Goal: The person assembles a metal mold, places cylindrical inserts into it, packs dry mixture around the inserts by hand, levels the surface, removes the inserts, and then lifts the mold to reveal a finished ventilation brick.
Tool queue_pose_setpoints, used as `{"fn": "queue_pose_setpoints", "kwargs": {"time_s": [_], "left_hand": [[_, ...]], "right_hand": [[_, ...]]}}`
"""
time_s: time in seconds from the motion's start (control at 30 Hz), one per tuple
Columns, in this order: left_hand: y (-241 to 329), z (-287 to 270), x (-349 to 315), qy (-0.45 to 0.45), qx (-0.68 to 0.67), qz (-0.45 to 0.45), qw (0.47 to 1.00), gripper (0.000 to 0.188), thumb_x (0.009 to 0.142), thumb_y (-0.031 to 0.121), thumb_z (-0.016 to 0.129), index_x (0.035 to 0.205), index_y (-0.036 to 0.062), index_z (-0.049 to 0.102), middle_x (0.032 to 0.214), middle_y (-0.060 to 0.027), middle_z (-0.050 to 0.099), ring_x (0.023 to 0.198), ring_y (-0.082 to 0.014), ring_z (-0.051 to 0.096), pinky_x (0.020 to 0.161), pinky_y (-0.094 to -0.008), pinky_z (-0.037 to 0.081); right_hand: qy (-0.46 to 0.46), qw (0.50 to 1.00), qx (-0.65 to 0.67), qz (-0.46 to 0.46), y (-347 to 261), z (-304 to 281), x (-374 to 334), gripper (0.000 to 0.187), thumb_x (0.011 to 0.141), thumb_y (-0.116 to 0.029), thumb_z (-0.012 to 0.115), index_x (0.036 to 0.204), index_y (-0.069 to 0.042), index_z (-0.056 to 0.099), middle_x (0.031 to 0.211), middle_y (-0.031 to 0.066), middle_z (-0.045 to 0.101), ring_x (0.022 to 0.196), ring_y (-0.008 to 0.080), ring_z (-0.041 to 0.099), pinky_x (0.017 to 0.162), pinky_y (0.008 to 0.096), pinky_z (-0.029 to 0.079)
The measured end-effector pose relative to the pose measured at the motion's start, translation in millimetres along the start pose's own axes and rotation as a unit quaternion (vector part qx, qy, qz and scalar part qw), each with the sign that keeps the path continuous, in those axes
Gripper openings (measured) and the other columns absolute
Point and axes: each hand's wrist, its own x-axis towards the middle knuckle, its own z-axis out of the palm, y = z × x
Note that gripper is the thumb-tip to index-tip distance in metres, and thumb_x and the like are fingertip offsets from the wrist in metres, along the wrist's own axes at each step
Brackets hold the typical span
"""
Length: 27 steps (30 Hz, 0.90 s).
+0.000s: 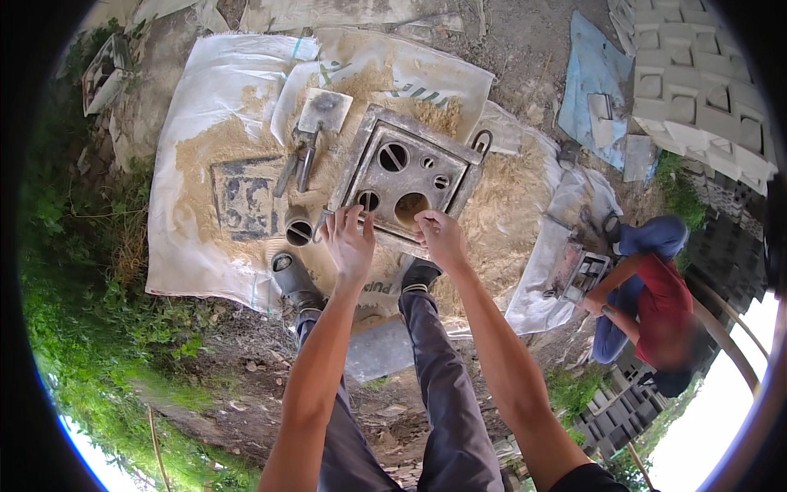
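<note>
A square metal casting mould [385, 176] lies tilted on sand in front of me, its top face set with round holes of several sizes. Most of these openings have a thin bar across them; the largest hole [411, 209] shows sandy brown inside. My left hand [350, 246] is at the mould's near-left edge beside a small barred hole [368, 201], fingers bent but apart. At the rim of the largest hole, the fingers of my right hand [440, 238] are pinched together; whatever is between them is hidden. A short barred metal tube [298, 230] stands left of my left hand.
A flat square-bladed trowel [325, 111] and another handled tool [286, 174] lie beyond the tube. Sand-covered white sacks [193, 262] spread beneath. At right, a person in red [660, 303] crouches over another metal mould [586, 275]. Stacked grey blocks [697, 90] stand at far right.
</note>
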Motion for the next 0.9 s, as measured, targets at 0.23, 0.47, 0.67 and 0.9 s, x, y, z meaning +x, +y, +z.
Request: {"fn": "queue_pose_setpoints", "kwargs": {"time_s": [0.23,0.47,0.67,0.9], "left_hand": [[-3.8,-4.3,17.8,-0.078,0.022,0.030,0.996,0.067,0.072,0.022,0.076,0.131,0.0117,0.047,0.133,-0.0097,0.048,0.116,-0.0311,0.048,0.100,-0.0477,0.033],[-19.0,-19.9,68.2,-0.248,0.051,0.154,0.955,0.103,0.069,0.027,0.077,0.150,0.0121,0.016,0.157,-0.0016,0.014,0.144,-0.0259,0.016,0.116,-0.0495,0.015],[-26.6,-27.7,79.5,-0.326,0.098,0.179,0.923,0.097,0.075,0.025,0.073,0.151,0.0136,0.014,0.158,-0.0001,0.009,0.145,-0.0249,0.012,0.117,-0.0481,0.014],[5.1,-20.5,106.0,-0.296,0.065,0.201,0.931,0.107,0.072,0.042,0.075,0.151,0.0087,0.010,0.159,-0.0071,0.003,0.146,-0.0256,0.006,0.117,-0.0502,0.010]], "right_hand": [[-0.073,0.995,-0.054,-0.041,-2.1,44.8,20.1,0.026,0.092,-0.016,0.053,0.107,0.003,0.062,0.078,0.0146,0.068,0.073,0.0244,0.068,0.067,0.0344,0.052],[0.011,0.996,-0.081,-0.027,-9.2,93.0,26.2,0.035,0.092,-0.021,0.051,0.118,0.002,0.057,0.088,0.0181,0.069,0.079,0.0294,0.065,0.070,0.0388,0.050],[-0.010,0.983,-0.172,0.068,-49.9,91.4,25.5,0.027,0.090,-0.020,0.050,0.105,-0.002,0.062,0.105,0.0244,0.064,0.101,0.0416,0.059,0.085,0.0459,0.046],[0.195,0.941,-0.241,-0.132,-68.8,52.8,77.3,0.024,0.090,-0.019,0.052,0.104,-0.003,0.063,0.110,0.0227,0.061,0.104,0.0385,0.058,0.086,0.0455,0.047]]}}
